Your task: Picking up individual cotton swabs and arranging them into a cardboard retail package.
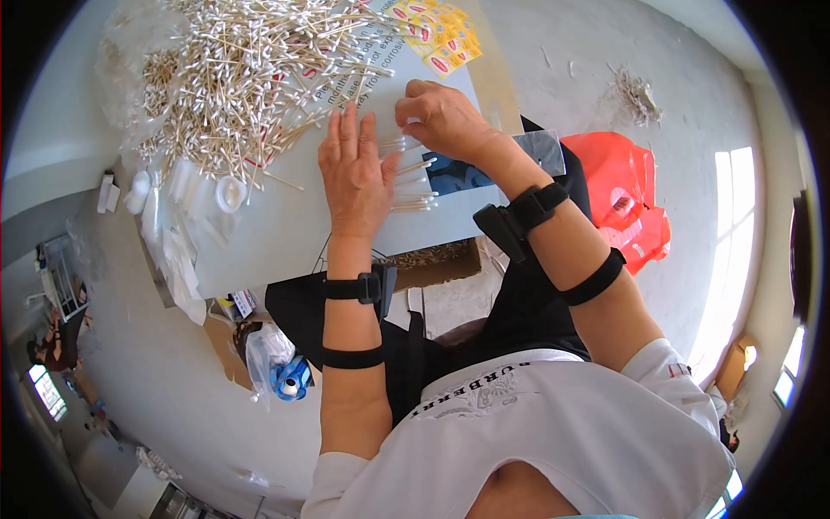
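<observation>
My left hand [356, 177] lies flat on the grey-white tabletop [285, 233], fingers stretched out and pointing away from me. To its right, a small group of cotton swabs [415, 201] lies side by side, partly covered by the hand. My right hand [443, 119] is just beyond them, fingers curled into a pinch; whatever is between the fingertips is hidden. Under the right wrist is a dark blue sheet or packet [458, 176]. A big heap of loose cotton swabs [233, 86], white-tipped with tan sticks, spreads over the far left of the table.
Yellow-and-white printed labels [445, 39] lie at the far edge. Left of my hand are a small round white container [230, 194] and clear plastic tubes or bags [183, 183]. A cardboard box [441, 266] sits below the near edge. A red plastic bag [618, 195] stands at right.
</observation>
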### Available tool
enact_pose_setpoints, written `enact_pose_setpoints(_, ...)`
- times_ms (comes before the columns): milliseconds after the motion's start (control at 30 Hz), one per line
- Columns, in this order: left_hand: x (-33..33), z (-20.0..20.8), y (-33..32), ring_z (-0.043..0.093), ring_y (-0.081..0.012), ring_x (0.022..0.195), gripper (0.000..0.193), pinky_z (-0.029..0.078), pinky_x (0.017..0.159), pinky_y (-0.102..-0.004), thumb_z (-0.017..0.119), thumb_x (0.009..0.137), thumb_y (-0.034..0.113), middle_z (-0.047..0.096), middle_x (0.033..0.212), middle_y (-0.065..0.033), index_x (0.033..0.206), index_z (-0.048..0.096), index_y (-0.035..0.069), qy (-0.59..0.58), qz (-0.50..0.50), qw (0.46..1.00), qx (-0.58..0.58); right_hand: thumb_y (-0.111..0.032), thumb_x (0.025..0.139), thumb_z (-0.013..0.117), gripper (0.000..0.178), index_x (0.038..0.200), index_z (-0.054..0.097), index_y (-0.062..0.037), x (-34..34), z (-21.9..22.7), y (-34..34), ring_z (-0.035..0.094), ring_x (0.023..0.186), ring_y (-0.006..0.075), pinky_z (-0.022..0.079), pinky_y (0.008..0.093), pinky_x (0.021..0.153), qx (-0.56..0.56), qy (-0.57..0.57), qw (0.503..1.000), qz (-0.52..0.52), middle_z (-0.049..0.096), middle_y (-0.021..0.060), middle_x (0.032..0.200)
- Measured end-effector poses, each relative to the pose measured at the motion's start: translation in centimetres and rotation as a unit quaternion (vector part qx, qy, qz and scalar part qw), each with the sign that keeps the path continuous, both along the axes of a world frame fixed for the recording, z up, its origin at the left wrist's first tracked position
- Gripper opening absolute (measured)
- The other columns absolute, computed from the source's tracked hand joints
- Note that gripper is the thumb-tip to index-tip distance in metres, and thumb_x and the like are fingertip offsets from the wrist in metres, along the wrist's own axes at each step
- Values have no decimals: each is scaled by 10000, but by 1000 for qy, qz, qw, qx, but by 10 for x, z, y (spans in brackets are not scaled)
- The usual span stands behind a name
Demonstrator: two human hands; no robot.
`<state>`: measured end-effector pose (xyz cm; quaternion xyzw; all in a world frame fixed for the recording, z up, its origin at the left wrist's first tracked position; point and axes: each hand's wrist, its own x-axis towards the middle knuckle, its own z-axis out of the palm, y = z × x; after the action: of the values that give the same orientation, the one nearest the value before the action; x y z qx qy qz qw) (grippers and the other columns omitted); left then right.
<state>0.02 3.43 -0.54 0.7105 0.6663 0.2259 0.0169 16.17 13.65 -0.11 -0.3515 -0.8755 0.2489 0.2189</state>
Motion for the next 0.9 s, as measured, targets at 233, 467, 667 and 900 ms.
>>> enact_pose_setpoints(233, 22, -3, -44, 239, -358, 1441, 698, 172, 1160, -538, 612, 899, 354, 291, 1546, -177, 1459, 352, 30, 31, -25, 992, -120, -68, 936, 566, 226, 1146, 622, -6, 17, 1, -66, 577, 1129, 255, 449, 329, 970, -153, 289, 927, -186, 571, 144, 1240)
enact_pose_setpoints(467, 28, -15, -40, 257, -363, 1432, 585, 205, 1167, -463, 451, 1016, 356, 290, 1535, -196, 1467, 320, 8, -337, 80, 937, 36, -142, 1035, 434, 356, 1361, 488, -9, -14, -21, -112, 409, 1338, 217, 334, 324, 1098, -163, 410, 864, -241, 407, 129, 1468)
enact_pose_setpoints(667, 47, -12, -36, 267, -321, 1434, 562, 221, 1165, -430, 365, 1046, 375, 290, 1538, -188, 1465, 327, 1, -472, 82, 877, 36, -136, 1039, 419, 354, 1363, 490, -10, -29, -26, -109, 422, 1326, 213, 346, 335, 1102, -191, 417, 862, -217, 401, 129, 1476)
enact_pose_setpoints(900, 11, -3, -45, 223, -329, 1456, 611, 168, 1181, -462, 470, 999, 351, 252, 1567, -167, 1496, 292, 43, -235, -9, 971, -30, -73, 817, 688, 621, 1396, 464, -60, 23, 2, -84, 387, 1364, 284, 329, 403, 1130, -163, 197, 964, -69, 411, 125, 1472)
